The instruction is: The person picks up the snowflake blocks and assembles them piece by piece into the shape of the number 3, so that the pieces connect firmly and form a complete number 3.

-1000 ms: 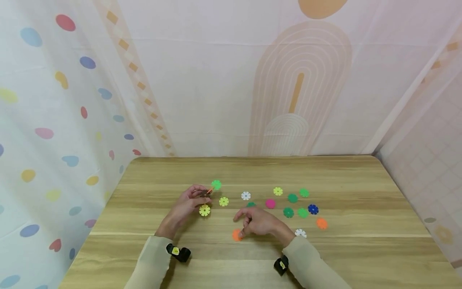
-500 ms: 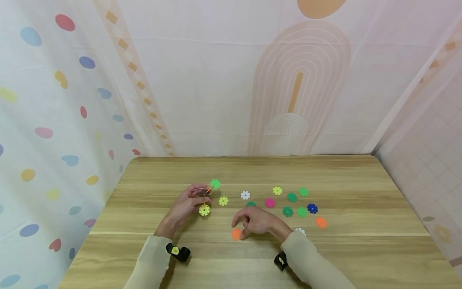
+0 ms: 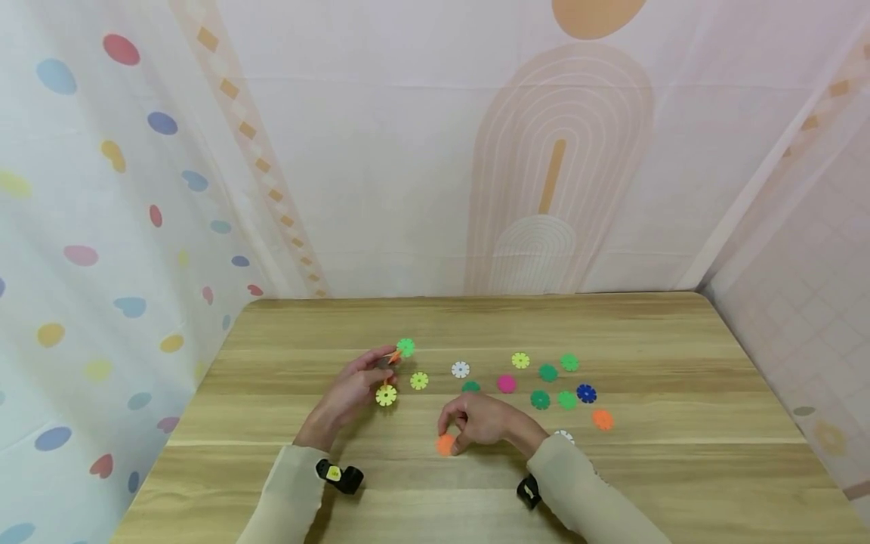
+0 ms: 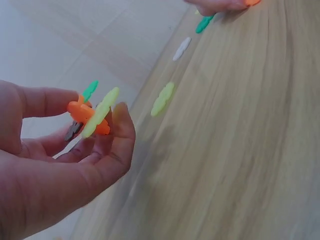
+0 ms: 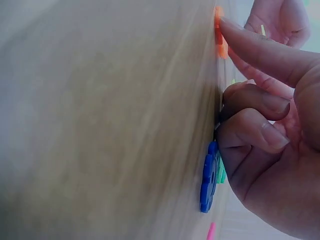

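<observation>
Wooden tabletop carries scattered snowflake discs. Nearest, the right hand curls, its fingertip pressing an orange disc flat on the wood. Beyond, the left hand pinches a small cluster of joined discs, lifted off the tabletop. Farther right lie loose discs.

The right hand covers part of the orange disc, so how the fingers hold it is hard to see. A dark green disc peeks out from behind that hand, and a white disc is half hidden by the sleeve. In the left wrist view, the left hand is cut off at the edge, and a dark piece in the joined discs is too hidden to name.
</observation>
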